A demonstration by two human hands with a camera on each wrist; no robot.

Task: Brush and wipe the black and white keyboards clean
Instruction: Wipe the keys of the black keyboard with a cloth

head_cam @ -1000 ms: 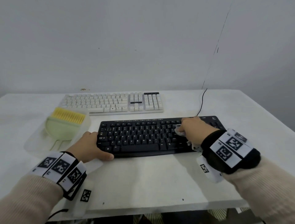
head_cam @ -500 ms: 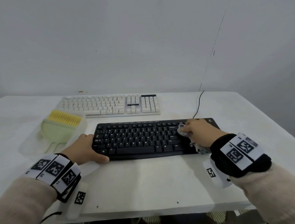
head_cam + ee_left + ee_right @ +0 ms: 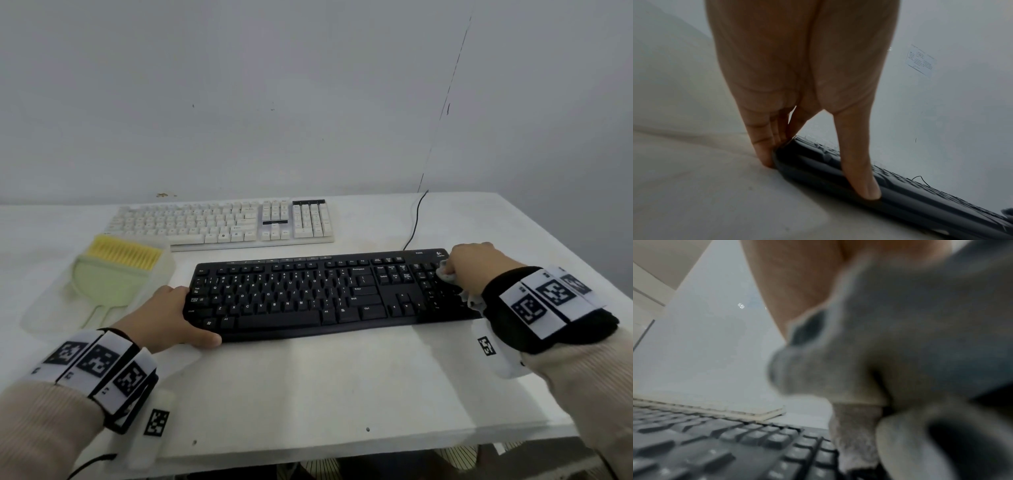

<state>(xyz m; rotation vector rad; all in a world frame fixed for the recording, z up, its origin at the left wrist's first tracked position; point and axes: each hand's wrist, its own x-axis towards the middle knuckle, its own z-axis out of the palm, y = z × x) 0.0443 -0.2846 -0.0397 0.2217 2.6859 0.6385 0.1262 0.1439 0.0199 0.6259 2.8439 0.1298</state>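
Observation:
A black keyboard (image 3: pixel 308 294) lies across the middle of the white table (image 3: pixel 342 394). My left hand (image 3: pixel 171 318) holds its left end, with the thumb on the front edge and the fingers (image 3: pixel 764 146) against the side of the black keyboard (image 3: pixel 900 183). My right hand (image 3: pixel 476 263) grips a crumpled pale cloth (image 3: pixel 445 274) and presses it on the number pad at the right end. The right wrist view shows the cloth (image 3: pixel 869 369) blurred above the keys (image 3: pixel 735 443). A white keyboard (image 3: pixel 222 222) lies behind, untouched.
A yellow-bristled brush with a green body (image 3: pixel 116 270) rests on a clear tray (image 3: pixel 44 318) at the left. A black cable (image 3: pixel 416 219) runs from the black keyboard's far right corner up the wall. The table's front edge is close to my wrists.
My right hand has slid the cloth rightwards along the black keyboard, from the middle keys to the number pad. The left hand has kept its hold on the left end.

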